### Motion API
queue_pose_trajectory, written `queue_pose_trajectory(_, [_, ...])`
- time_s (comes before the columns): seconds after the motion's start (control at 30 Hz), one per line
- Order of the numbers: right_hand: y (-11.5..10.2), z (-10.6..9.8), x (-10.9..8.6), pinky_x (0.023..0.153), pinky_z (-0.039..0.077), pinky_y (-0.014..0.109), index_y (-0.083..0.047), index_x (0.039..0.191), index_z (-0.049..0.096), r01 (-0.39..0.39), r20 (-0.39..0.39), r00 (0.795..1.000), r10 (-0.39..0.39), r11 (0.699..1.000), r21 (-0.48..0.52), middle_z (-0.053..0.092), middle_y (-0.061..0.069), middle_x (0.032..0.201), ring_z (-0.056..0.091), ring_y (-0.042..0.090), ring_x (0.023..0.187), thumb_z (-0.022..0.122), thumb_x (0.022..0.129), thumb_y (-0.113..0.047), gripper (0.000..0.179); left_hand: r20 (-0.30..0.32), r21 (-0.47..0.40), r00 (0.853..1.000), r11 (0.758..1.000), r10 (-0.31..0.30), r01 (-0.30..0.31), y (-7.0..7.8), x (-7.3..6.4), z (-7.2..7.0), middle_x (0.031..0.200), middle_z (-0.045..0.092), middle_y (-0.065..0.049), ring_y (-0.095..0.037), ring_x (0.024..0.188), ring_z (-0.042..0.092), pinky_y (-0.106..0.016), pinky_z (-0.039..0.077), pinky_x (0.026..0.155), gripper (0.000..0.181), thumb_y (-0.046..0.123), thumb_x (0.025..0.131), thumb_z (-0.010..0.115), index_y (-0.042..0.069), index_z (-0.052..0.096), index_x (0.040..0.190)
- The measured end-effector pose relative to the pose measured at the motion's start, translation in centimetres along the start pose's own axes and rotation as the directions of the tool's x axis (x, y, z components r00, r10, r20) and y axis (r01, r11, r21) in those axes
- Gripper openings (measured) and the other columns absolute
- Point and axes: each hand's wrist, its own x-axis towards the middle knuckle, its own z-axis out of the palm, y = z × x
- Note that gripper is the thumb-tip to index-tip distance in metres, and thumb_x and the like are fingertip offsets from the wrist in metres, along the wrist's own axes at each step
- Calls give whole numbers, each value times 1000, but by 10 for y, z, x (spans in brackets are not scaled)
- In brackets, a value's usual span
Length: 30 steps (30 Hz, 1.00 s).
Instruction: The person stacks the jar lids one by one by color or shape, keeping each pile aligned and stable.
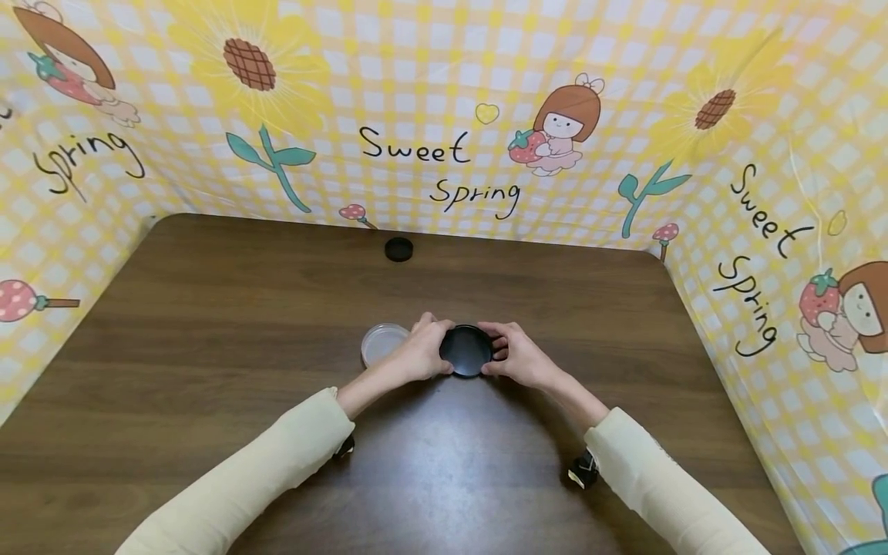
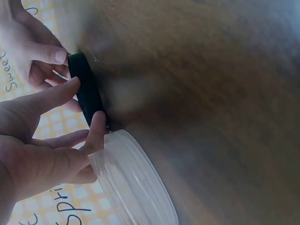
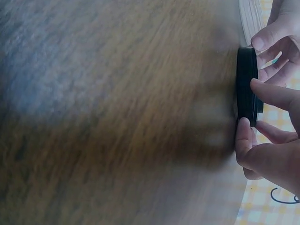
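A black round shallow dish or lid [image 1: 466,351] with a thin raised rim lies flat on the table between the two hands. From its left side, the left hand [image 1: 425,348] grips the edge between thumb and fingers. The right hand [image 1: 516,353] holds the opposite edge the same way, its thumb at the near side. In both wrist views the black piece [image 2: 85,89] [image 3: 247,86] appears edge-on as a low disc. Right beside the left hand stands a clear plastic round container [image 1: 380,344], partly covered by that hand; its translucent wall [image 2: 136,178] shows in the left wrist view.
A smaller black round piece [image 1: 398,249] sits at the back of the brown wooden table [image 1: 264,293]. Yellow checked cloth [image 1: 416,92] with printed flowers and figures rises along the back and both sides.
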Motion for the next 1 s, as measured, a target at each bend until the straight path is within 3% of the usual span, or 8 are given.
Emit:
queue_pose_trajectory(0.3, [1, 1, 0, 86, 51, 37, 6, 141, 42, -5, -12, 1000, 5, 1000, -14, 39, 28, 125, 52, 37, 106, 74, 80, 7, 69, -14, -17, 1000, 1000, 24, -24, 0, -4, -3, 120, 47, -21, -34, 109, 47, -45, 44, 92, 65, 10, 77, 82, -2, 53, 133])
queue_pose_trajectory(0.47, [1, -1, 1, 83, 52, 36, 7, 139, 44, 6, -30, 1000, -7, 999, -41, 42, 27, 121, 54, 36, 102, 73, 83, 0, 63, -66, -64, 994, 993, 92, -96, 0, -9, -10, 118, 49, -21, -32, 102, 52, -42, 45, 87, 58, 9, 79, 79, -4, 55, 130])
queue_pose_trajectory(0.63, [-2, -5, 7, 86, 48, 42, 7, 137, 46, 3, -52, 999, -8, 994, -109, 48, 26, 120, 53, 33, 100, 70, 88, -9, 56, -113, -136, 981, 976, 156, -170, -2, -15, -26, 117, 49, -22, -31, 97, 56, -40, 48, 82, 52, 10, 83, 76, -2, 55, 130])
queue_pose_trajectory(0.8, [-9, -10, 19, 89, 46, 43, 5, 139, 45, -11, -41, 999, 3, 983, -184, 48, 25, 125, 52, 33, 104, 68, 89, -12, 57, -159, -148, 970, 968, 181, -205, -22, -14, -45, 112, 53, -24, -34, 98, 58, -42, 49, 84, 47, 11, 85, 74, -1, 57, 127])
queue_pose_trajectory(1.0, [-13, -19, 38, 89, 46, 45, 6, 137, 46, 8, -40, 999, -19, 969, -246, 48, 27, 121, 55, 36, 103, 67, 90, -11, 54, -161, -223, 984, 969, 72, -107, -66, -9, -69, 116, 59, -25, -34, 104, 58, -44, 48, 89, 44, 12, 89, 70, -4, 55, 128])
